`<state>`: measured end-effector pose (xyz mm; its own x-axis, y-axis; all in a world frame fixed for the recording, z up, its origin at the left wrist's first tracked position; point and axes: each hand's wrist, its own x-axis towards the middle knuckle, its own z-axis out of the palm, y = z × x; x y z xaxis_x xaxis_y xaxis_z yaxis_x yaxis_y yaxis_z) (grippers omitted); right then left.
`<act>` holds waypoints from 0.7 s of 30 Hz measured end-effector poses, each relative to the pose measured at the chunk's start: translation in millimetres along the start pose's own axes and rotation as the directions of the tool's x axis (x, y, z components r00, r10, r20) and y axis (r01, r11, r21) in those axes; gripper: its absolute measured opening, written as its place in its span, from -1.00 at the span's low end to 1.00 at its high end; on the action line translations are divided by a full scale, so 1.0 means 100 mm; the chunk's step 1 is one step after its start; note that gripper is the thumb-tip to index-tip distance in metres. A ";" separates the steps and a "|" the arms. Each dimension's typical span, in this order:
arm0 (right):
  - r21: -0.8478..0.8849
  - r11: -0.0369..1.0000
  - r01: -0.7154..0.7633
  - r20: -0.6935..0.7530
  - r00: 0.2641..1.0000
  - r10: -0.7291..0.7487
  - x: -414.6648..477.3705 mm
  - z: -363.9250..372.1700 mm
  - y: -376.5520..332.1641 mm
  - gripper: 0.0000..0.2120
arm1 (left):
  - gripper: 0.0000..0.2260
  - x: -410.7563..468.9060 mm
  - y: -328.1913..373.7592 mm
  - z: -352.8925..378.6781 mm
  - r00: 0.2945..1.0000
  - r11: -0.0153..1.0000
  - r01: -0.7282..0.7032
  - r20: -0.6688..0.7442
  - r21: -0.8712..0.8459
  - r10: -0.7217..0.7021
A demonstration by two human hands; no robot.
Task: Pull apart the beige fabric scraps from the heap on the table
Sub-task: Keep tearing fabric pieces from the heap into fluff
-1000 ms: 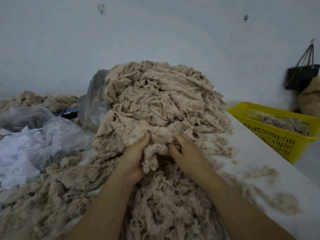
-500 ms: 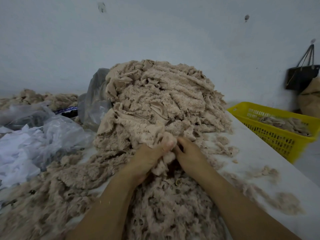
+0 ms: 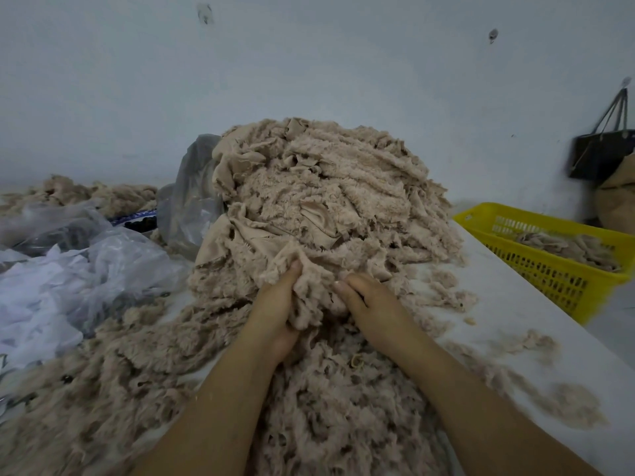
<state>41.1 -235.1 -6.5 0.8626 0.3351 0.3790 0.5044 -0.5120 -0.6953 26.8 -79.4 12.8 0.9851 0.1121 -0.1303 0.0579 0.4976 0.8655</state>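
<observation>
1. The left grip (image 3: pixel 275 314) is curled round a beige clump (image 3: pixel 311 300) of fleecy scrap, thumb pointing up towards 12 o'clock and the fingers wrapped underneath it.
2. The right grip (image 3: pixel 372 305) pinches the same clump from the 3 o'clock side. Its thumb lies against the fabric, but its fingertips are sunk in the fluff and I can't make them out.
3. The two grips sit close together with only the clump between them. Whether that clump is one piece or several I cannot tell.
4. The clump runs straight up into the foot of the heap (image 3: pixel 326 201), which rises at 12 o'clock from the grips, touching them, and hides the tabletop behind it.
5. Loose scraps (image 3: pixel 326 407) spread from 6 round to 9 o'clock, under both forearms. The forearms are cut off by the lower edge of the view.
6. Bare white tabletop (image 3: pixel 508 304) shows at 3 o'clock, with thin wisps of fluff (image 3: pixel 577 403) towards 4.
7. A yellow basket (image 3: pixel 556 283) stands at 2 o'clock past the tabletop's edge, with more scraps inside. Its far corner runs out of view.
8. Clear plastic bags (image 3: pixel 103 269) lie crumpled at 9 o'clock, and a grey bag (image 3: pixel 192 201) leans on the heap at 11.
9. A black bag (image 3: pixel 598 156) hangs on the wall at 2 o'clock, blurred.
</observation>
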 end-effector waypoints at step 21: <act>0.036 0.999 -0.017 0.000 1.000 0.017 -0.06 0.00 -0.14 -0.53 | -0.67 -0.10 -0.03 0.05 0.995 0.999 -0.042 0.095 -0.003 0.042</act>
<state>28.8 -229.9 0.5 0.8709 0.3268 0.3670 0.4881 -0.4884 -0.7233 17.2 -86.3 13.8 0.9976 0.0506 -0.0475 0.0163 0.4951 0.8687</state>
